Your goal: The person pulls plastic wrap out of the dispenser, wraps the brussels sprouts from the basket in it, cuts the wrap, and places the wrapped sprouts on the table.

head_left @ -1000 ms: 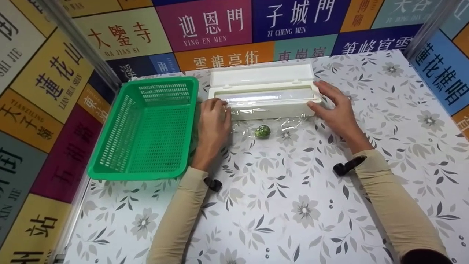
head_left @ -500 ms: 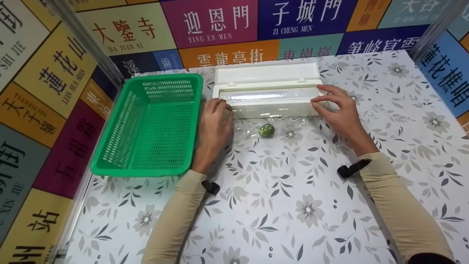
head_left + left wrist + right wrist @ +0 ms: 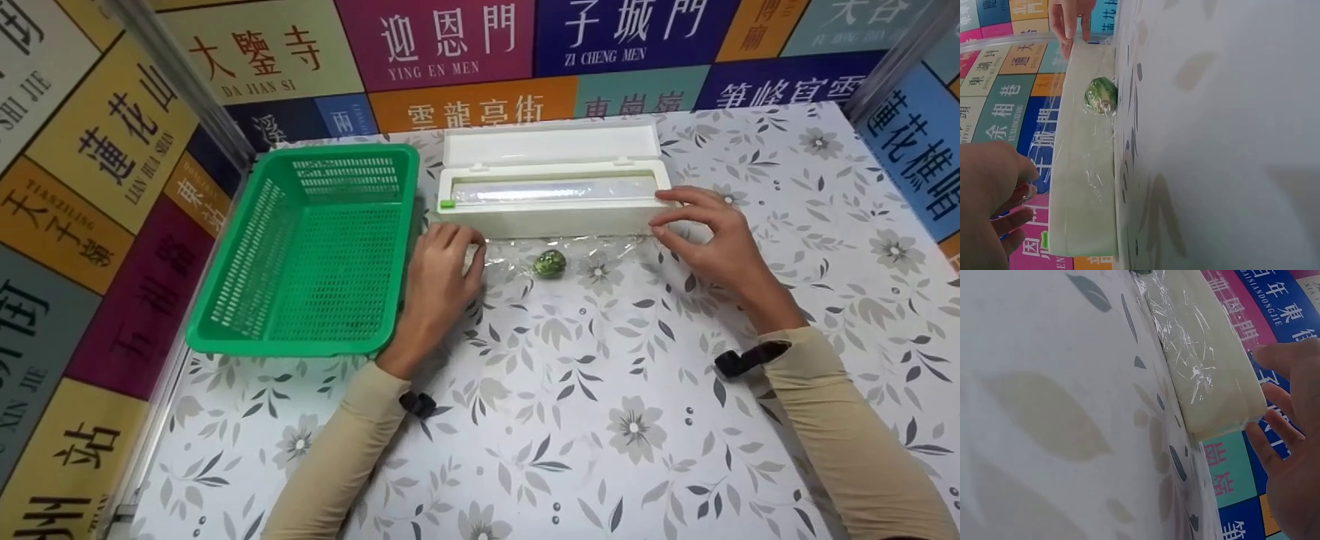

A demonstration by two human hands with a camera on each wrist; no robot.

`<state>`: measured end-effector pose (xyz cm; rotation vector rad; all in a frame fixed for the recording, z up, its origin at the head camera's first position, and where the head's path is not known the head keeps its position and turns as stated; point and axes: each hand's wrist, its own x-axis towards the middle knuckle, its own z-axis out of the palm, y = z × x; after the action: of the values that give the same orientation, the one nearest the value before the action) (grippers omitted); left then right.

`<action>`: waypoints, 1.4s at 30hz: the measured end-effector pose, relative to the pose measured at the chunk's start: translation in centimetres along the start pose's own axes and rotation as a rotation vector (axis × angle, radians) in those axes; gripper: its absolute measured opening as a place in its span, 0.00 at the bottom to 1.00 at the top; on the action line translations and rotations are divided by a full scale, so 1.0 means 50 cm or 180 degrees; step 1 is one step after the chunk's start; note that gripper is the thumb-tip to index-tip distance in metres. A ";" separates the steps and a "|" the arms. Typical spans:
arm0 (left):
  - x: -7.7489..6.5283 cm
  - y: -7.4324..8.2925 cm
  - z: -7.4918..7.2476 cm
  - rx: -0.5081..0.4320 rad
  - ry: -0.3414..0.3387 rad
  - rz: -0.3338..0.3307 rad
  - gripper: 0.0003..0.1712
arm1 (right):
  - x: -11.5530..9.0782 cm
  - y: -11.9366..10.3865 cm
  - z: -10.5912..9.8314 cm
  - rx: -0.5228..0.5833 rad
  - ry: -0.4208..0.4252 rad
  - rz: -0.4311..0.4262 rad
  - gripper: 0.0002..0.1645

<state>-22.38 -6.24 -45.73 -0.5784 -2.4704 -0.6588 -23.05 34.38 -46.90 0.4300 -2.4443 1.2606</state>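
A small green vegetable that looks like a Brussels sprout [image 3: 550, 264] lies wrapped in clear cling film [image 3: 517, 255] in front of a white cling film box [image 3: 555, 222]. The box's lid stands open at the back, with the film roll [image 3: 555, 190] showing inside. My left hand [image 3: 442, 266] pinches the film between thumb and forefinger at the box's front left corner. At the right end, my right hand [image 3: 716, 236] pinches the film's other side, fingertips right at the box. In the left wrist view, the film [image 3: 1044, 129] stretches between both hands.
A green plastic basket [image 3: 401, 300] stands left of the box, close beside my left hand. A green slider [image 3: 448, 204] sits on the box's front left edge. The flower-patterned tabletop [image 3: 540, 420] spreads in front, and lettered panels [image 3: 450, 45] wall the back and left side.
Both hands have drawn back from the box's top edge toward me, bringing the film with them. The green slider, hidden behind my left hand before, now shows.
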 end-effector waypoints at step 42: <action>-0.005 -0.001 0.016 0.0471 -0.1418 -0.0031 0.11 | -0.016 0.006 -0.016 -0.0674 -0.1307 0.0323 0.06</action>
<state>-22.51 -5.90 -46.51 -0.7182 -2.9036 -0.3732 -22.35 35.28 -47.01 0.5569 -2.9407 1.0130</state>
